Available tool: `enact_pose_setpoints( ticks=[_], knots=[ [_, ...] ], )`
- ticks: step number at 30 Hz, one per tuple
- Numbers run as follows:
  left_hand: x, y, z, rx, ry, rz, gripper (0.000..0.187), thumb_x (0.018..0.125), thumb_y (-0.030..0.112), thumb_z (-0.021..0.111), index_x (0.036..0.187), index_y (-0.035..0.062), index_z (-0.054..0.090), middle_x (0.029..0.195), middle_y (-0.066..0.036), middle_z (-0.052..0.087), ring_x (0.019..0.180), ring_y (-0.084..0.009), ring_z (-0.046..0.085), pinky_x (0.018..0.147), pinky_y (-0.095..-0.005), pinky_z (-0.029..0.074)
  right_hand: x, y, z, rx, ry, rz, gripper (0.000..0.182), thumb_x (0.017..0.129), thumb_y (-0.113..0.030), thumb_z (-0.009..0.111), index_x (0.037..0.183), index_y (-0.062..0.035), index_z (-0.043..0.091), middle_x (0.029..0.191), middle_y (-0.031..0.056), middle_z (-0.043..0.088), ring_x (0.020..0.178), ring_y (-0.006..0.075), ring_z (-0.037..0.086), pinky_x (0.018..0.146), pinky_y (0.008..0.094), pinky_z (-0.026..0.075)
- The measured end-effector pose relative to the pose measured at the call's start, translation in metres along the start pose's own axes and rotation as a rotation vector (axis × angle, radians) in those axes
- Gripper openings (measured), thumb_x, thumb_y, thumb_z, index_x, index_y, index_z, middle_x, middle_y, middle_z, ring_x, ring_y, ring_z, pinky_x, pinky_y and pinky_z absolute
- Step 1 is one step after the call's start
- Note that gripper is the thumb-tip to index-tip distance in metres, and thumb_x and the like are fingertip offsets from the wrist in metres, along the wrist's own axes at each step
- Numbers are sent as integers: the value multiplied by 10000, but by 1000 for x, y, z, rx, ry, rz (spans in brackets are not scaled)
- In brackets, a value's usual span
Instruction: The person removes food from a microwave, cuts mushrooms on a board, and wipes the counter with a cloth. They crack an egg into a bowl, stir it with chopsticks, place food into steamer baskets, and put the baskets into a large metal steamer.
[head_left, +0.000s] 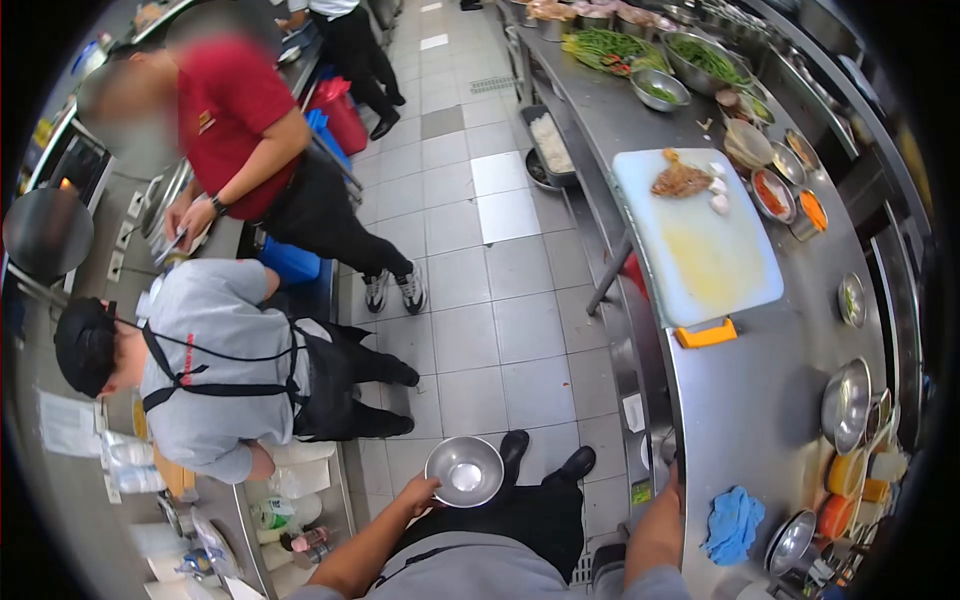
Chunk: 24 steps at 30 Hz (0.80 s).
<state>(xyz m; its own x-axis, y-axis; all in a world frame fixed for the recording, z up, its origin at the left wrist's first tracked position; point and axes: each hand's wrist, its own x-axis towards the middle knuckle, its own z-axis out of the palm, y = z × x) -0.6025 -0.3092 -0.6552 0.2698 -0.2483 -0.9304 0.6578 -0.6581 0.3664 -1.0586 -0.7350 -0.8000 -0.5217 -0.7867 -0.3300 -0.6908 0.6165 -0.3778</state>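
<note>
In front of my body, my left hand [419, 495] grips the rim of a round stainless steel bowl [466, 476], with bare shiny metal showing inside it. Down at the counter's near edge is my right hand [674, 488]; the edge hides most of it, and its fingers do not show. Close by on the steel counter [735, 420] lies a crumpled blue cloth [733, 524]. Farther up stands a white cutting board [690, 245], bearing a browned piece of food [683, 181] and several white pieces. A yellow handle [706, 334] sits at the board's near end.
Steel bowls [846, 405] and sauce containers [836, 517] line the counter's right side. Green vegetables [607, 50] are at the far end. To my left, a person in grey [220, 360] and another in red [240, 120] stand at a counter. A tiled aisle [465, 290] runs between.
</note>
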Motion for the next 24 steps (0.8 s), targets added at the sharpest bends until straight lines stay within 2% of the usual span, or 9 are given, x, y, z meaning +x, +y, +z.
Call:
enact_pose_setpoints(
  ticks=[8, 10, 14, 16, 17, 19, 20, 22, 24],
  knots=[
    [20, 12, 23, 79, -81, -28, 533, 932, 62, 510, 1449, -2, 400, 1240, -217, 608, 1001, -384, 704, 840, -572, 615, 8, 7, 5, 82, 27, 83, 379, 1044, -338, 532, 1285, -57, 614, 1070, 171, 655, 872, 284, 618, 737, 413, 504],
    [27, 13, 31, 63, -73, -33, 539, 931, 77, 515, 1453, 15, 395, 1247, -231, 613, 955, -396, 710, 751, -519, 638, 5, 17, -3, 108, 33, 95, 367, 1046, -337, 527, 1270, -64, 624, 1046, 162, 660, 841, 274, 620, 710, 409, 507],
    [42, 24, 48, 89, -159, 4, 532, 927, 73, 521, 1443, 3, 409, 1255, -229, 612, 995, -398, 703, 766, -526, 641, -13, 54, -29, 228, 32, 111, 346, 1050, -337, 518, 1241, -79, 646, 997, 144, 670, 779, 253, 623, 654, 402, 514],
    [44, 36, 67, 100, -196, 43, 532, 923, 68, 526, 1435, -13, 411, 1266, -231, 608, 1039, -401, 693, 796, -543, 641, -36, 72, -43, 395, 1, 106, 338, 1052, -337, 513, 1227, -86, 656, 972, 135, 675, 748, 242, 625, 627, 398, 517],
    [43, 44, 80, 138, -233, 41, 532, 923, 68, 526, 1435, -13, 411, 1266, -231, 608, 1039, -401, 693, 796, -543, 641, -55, 78, -48, 577, -61, 125, 334, 1053, -337, 510, 1220, -90, 662, 960, 131, 677, 732, 237, 626, 613, 396, 518],
    [35, 61, 110, 149, -270, 107, 494, 925, 40, 523, 1399, -51, 416, 1304, -242, 584, 1101, -423, 672, 897, -617, 591, -112, 88, -63, 1052, -278, 253, 328, 1055, -336, 506, 1205, -97, 672, 936, 122, 682, 701, 226, 628, 585, 393, 521],
    [28, 70, 126, 203, -319, 97, 494, 925, 40, 523, 1399, -51, 416, 1304, -242, 584, 1101, -423, 672, 897, -617, 591, -143, 96, -69, 1335, -417, 405, 299, 1071, -304, 476, 1195, -108, 666, 822, 86, 660, 603, 172, 575, 497, 331, 448],
    [13, 85, 161, 230, -402, 161, 500, 917, 38, 529, 1397, -49, 420, 1313, -239, 579, 1132, -419, 660, 903, -617, 586, -211, 118, -102, 1442, -592, 373, 308, 1074, -293, 480, 1255, -104, 641, 898, 92, 679, 637, 185, 597, 538, 324, 490],
    [19, 91, 189, 337, -551, 130, 497, 906, 33, 528, 1387, -46, 427, 1312, -231, 585, 1135, -409, 660, 899, -607, 588, -256, 145, -137, 1583, -707, 461, 327, 1055, -282, 523, 1315, -103, 606, 990, 107, 693, 713, 231, 660, 614, 357, 554]
  ],
)
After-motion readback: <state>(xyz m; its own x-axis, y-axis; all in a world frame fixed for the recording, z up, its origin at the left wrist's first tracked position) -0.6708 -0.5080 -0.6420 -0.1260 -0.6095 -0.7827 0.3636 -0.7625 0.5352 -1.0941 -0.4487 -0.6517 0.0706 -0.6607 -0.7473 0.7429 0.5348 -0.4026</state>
